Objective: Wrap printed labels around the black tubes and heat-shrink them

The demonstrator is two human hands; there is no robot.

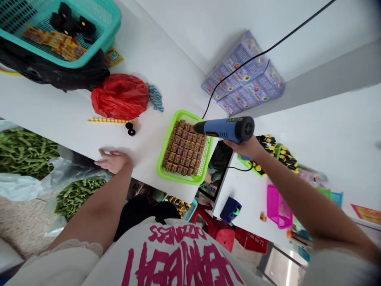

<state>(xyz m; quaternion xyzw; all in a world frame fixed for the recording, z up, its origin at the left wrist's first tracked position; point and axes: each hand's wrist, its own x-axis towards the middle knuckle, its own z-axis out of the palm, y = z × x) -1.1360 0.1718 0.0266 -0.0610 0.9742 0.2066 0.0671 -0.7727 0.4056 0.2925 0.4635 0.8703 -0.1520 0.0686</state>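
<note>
My right hand (pixel 244 147) is wrapped round the handle of a blue heat gun (pixel 223 128) with a dark nozzle. The nozzle points left, over the upper right part of a lime green basket (pixel 161 167). Rows of small brown-and-yellow wrapped boxes (pixel 184 149) stand packed close together inside it. My left hand (pixel 114 160) rests at the front edge of the white table (pixel 145 147), its fingers apart and nothing in it. Near it lie two small black round pieces (pixel 130 129) and a yellow toothed strip (pixel 108 120).
A red plastic bag (pixel 120 97) and a teal basket (pixel 114 28) with yellow packets and black pieces stand at the left. Purple boxes (pixel 242 75) are stacked behind, with a black cord (pixel 232 73) hanging across. Bags of green pieces (pixel 80 194) sit below; a pink basket (pixel 272 204) is right.
</note>
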